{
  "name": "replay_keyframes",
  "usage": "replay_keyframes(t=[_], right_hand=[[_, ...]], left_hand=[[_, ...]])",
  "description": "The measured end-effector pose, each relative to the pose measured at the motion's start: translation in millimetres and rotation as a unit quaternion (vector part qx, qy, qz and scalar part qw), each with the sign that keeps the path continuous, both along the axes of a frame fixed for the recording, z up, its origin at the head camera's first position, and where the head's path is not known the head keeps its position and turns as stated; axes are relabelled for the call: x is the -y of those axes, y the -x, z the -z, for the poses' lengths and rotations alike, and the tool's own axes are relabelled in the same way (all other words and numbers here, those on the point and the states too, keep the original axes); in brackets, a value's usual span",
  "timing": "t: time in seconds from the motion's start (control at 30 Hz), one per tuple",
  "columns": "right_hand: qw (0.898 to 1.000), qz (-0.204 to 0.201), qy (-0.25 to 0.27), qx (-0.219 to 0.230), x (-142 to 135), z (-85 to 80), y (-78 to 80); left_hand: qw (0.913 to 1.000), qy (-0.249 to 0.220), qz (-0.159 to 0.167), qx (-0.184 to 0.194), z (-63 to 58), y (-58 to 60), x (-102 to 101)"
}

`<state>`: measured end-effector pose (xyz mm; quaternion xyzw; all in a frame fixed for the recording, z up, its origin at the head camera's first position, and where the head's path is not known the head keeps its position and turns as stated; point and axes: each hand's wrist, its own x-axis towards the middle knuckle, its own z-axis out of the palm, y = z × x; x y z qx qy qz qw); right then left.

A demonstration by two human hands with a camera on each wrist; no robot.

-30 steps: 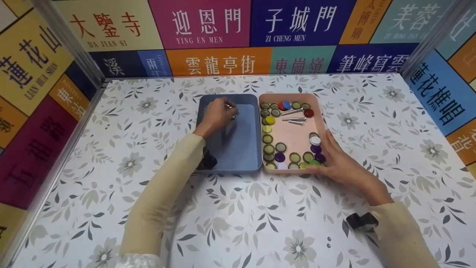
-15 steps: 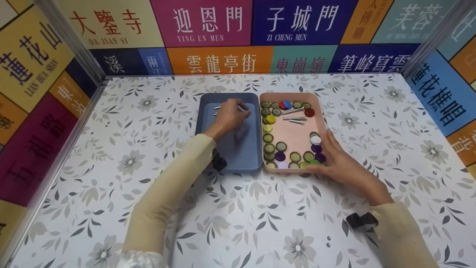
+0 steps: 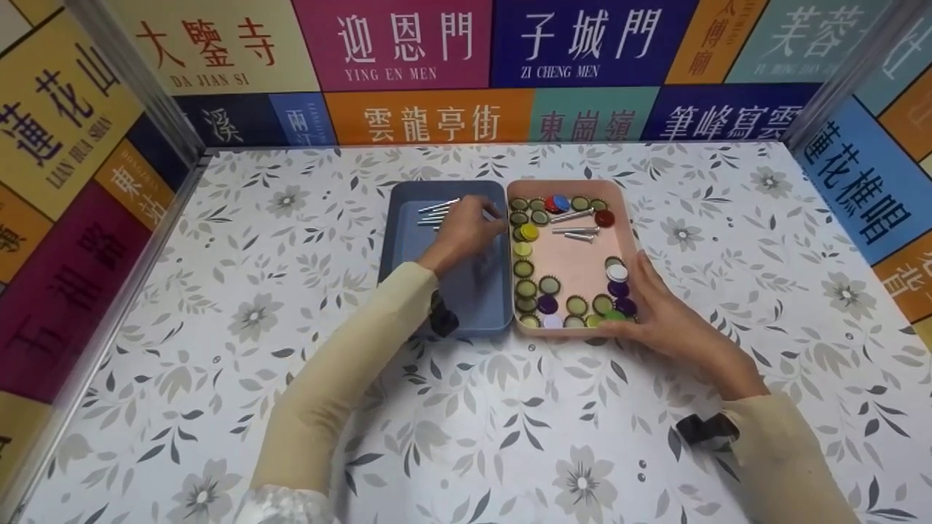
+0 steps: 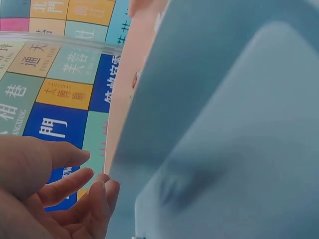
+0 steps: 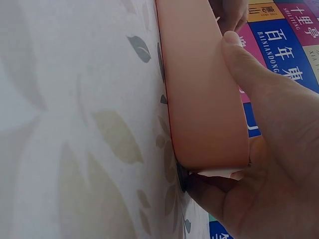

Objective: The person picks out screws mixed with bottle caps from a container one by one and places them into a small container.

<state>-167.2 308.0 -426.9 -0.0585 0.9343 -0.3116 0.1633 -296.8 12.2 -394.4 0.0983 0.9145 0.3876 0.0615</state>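
Hanging over the blue tray (image 3: pixel 473 302), left hand (image 3: pixel 467 230) curls loosely; right hand (image 3: pixel 668 314) grips pink tray (image 3: pixel 571 263).

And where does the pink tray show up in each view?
Head: pink tray right of centre, beside the blue tray.
Left wrist: narrow slanted strip, left of centre.
Right wrist: large, upper middle, outer side facing the camera.
Shared landmark: the lettered wall.

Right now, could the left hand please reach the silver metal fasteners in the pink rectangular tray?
Probably yes: the left hand is near the pink tray, and nothing covers the silver fasteners.
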Motion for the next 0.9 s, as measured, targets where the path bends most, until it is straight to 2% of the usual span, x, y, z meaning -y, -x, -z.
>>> replay_keyframes(t=[0.23,0.57,0.7,0.9], right_hand=[[1.000,-0.001,-0.004,-0.006,-1,0.5,-0.2],[1.000,0.011,0.011,0.011,1,-2.8,-0.4],[1.000,0.011,0.010,0.010,0,-3.2,0.2],[1.000,0.007,0.016,0.007,-1,0.8,-0.3]], left_hand=[[0.9998,0.013,-0.012,-0.002,-3.7,-3.4,-17],[0.9996,0.017,-0.019,0.009,-11.0,-5.5,-33],[0.9998,-0.001,-0.013,0.012,-12.5,-6.1,-38],[0.9988,-0.048,0.008,0.004,-6.4,-7.4,-43]])
